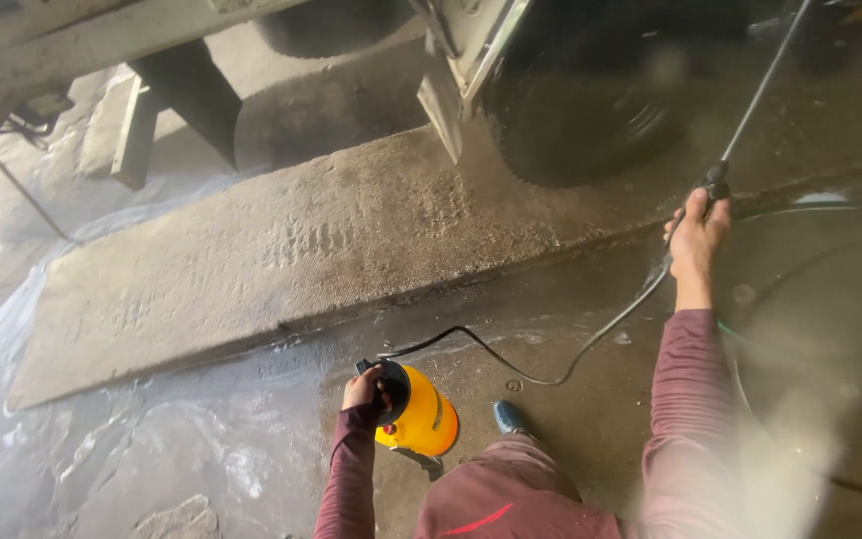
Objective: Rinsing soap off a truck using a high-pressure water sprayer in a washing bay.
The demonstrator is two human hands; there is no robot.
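My left hand grips the black top handle of a yellow pressure sprayer tank, held just above the wet concrete floor. A thin black hose curves from the tank up to my right hand. That hand is closed around the grip of a long black spray wand, which points up and to the right toward a vehicle's black tyre. Both sleeves are maroon, and my blue shoe shows beside the tank.
A raised concrete ramp runs across the middle under the vehicle's chassis. Foamy water covers the floor at the lower left. A green hose loops on the floor at the right. A mudflap hangs by the tyre.
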